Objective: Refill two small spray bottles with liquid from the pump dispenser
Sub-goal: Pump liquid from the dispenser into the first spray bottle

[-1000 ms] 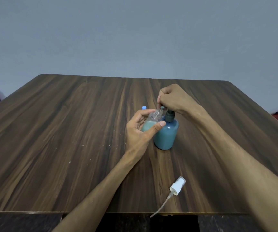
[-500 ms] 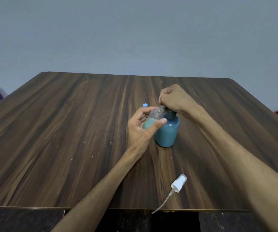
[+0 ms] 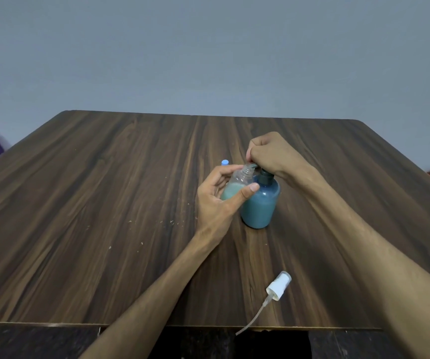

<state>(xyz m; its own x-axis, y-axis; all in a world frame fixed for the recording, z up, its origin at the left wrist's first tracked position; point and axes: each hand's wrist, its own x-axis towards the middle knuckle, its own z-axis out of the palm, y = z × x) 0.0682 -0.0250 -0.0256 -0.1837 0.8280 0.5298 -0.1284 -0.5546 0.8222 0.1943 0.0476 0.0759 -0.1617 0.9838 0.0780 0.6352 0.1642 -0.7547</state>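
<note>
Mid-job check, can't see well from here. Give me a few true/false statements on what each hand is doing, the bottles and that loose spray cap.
1. The left hand holds the small clear bottle tilted at the dispenser's spout. True.
2. The right hand rests flat on the table. False: it is on top of the pump dispenser, fingers curled over the pump head.
3. The white spray cap is screwed onto the clear bottle. False: it lies on the table near the front edge, its tube overhanging.
4. The clear bottle already holds some pale liquid. True.
5. The dispenser lies on its side. False: it stands upright.
</note>
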